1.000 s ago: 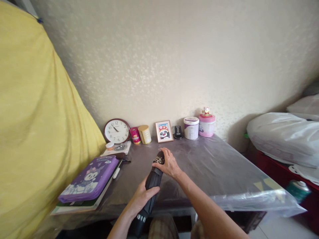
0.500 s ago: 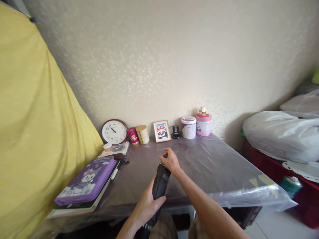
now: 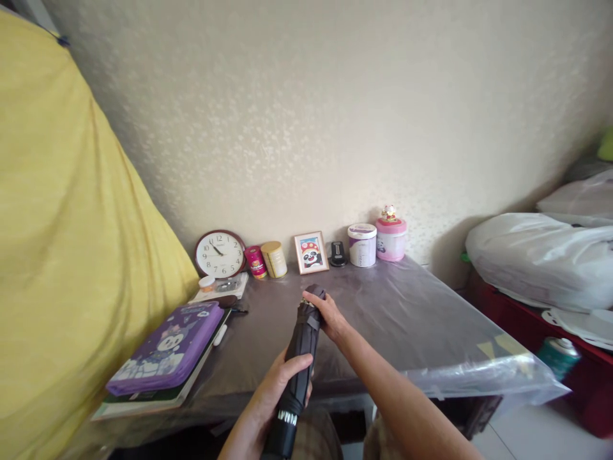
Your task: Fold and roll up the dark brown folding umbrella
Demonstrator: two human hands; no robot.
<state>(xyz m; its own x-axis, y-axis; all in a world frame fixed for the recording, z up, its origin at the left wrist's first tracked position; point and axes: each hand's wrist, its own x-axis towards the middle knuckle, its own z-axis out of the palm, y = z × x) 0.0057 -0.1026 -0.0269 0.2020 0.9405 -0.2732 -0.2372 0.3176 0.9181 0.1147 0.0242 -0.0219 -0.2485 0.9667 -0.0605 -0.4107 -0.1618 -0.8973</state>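
Note:
A folded black umbrella (image 3: 299, 367) slants over the front edge of the table, its handle end low and near me, its other end pointing toward the wall. Around its lower middle my left hand (image 3: 282, 383) is wrapped, with the thumb lying across the top. Near the far end, my right hand (image 3: 328, 313) grips the umbrella just below its dark tip, fingers curled round it. Silvery rib ends show by the handle and beside the right fingers. Part of the left fingers is hidden beneath the umbrella.
Along the wall stand a clock (image 3: 220, 253), cans (image 3: 274, 259), a framed panda picture (image 3: 311, 253) and tubs (image 3: 363, 246). A purple zip case (image 3: 167, 348) lies on books at the left. Plastic covers the table (image 3: 383, 319); a yellow cloth (image 3: 71, 223) hangs left.
The umbrella has risen a little, so more of its handle shows. My right hand has closed round its far end, and the dark tip now sticks out past the fingers.

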